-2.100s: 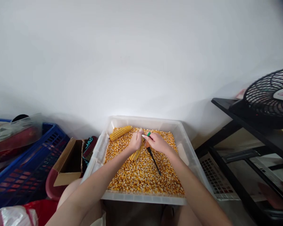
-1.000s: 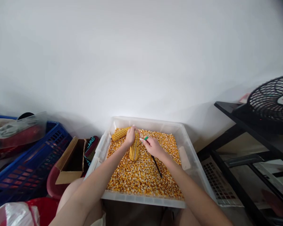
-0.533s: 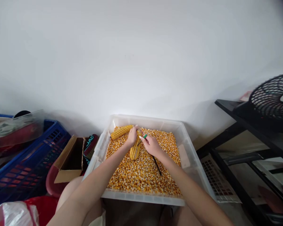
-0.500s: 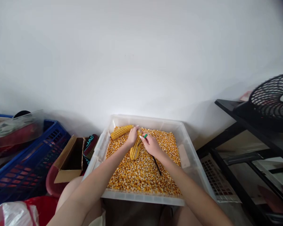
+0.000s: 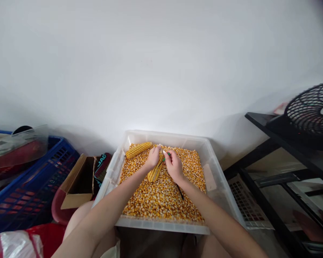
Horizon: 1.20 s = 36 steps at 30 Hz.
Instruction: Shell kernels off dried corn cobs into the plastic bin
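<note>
My left hand [image 5: 153,157] is closed around the far end of a yellow corn cob [image 5: 154,173], whose near end points toward me over the kernels. My right hand [image 5: 174,165] is closed on a small green-handled tool [image 5: 166,156] held against the cob's right side; its working end is mostly hidden by the fingers. Loose corn kernels [image 5: 161,204] fill much of a translucent plastic bin [image 5: 161,225]. A second corn cob [image 5: 138,149] lies on them at the far left. Beneath my right wrist a thin black rod [image 5: 180,192] shows on the kernels.
Left of the bin are an open cardboard box [image 5: 76,200] in a reddish tub [image 5: 57,206] and a blue basket [image 5: 29,193]. At right stand a black frame [image 5: 274,143] with a fan [image 5: 309,107] and a pale crate [image 5: 249,204]. A white wall [image 5: 161,71] rises behind.
My right hand has turned more upright and shifted slightly, with the green tool now more covered by its fingers. My left hand has moved slightly right and nearer along the cob.
</note>
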### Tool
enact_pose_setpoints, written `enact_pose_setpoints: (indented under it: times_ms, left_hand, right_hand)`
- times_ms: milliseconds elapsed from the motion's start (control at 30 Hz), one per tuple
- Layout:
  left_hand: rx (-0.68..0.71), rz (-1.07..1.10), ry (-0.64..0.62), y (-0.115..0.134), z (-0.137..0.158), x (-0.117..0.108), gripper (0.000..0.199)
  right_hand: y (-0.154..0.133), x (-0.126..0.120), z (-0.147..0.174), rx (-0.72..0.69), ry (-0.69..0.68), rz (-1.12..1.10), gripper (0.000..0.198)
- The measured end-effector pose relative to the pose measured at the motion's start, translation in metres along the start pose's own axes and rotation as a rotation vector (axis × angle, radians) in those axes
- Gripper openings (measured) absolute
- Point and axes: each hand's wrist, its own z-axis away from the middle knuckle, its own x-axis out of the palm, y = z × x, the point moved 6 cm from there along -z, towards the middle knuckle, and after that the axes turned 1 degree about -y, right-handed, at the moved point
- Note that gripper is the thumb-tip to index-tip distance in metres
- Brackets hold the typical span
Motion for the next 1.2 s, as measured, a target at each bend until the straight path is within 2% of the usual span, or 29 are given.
enact_pose_setpoints:
  times_ms: [300, 433, 533, 600, 767, 1000, 1133, 1200]
  left_hand:
    - [-0.014, -0.015, 0.001, -0.005, -0.001, -0.002, 0.036]
    - [-0.027, -0.029, 0.017, -0.004, -0.002, -0.003, 0.034]
    - [-0.041, -0.046, 0.015, -0.003, -0.002, -0.001, 0.034]
    - [-0.046, -0.052, 0.026, -0.002, -0.002, -0.001, 0.035]
    - [-0.009, -0.075, 0.064, -0.002, -0.002, -0.002, 0.037]
    - [0.053, -0.092, 0.072, -0.002, 0.001, -0.003, 0.04]
    - [0.034, -0.072, 0.077, 0.0, 0.001, -0.005, 0.04]
    - [-0.013, -0.011, 0.05, -0.001, -0.001, -0.008, 0.04]
  right_hand:
    - [0.01, 0.013, 0.004, 0.15, -0.095, -0.22, 0.026]
    - [0.005, 0.015, 0.002, 0.067, -0.162, -0.125, 0.029]
    - [-0.001, 0.016, 0.002, -0.024, -0.137, -0.059, 0.027]
    - [-0.001, 0.017, 0.002, -0.034, -0.103, -0.038, 0.026]
    - [0.011, 0.021, 0.003, 0.03, -0.047, -0.038, 0.026]
    - [0.021, 0.024, -0.001, 0.068, -0.097, -0.041, 0.029]
    - [0.018, 0.027, -0.003, 0.118, -0.176, -0.123, 0.033]
    - [0.019, 0.023, -0.004, 0.158, -0.157, -0.188, 0.034]
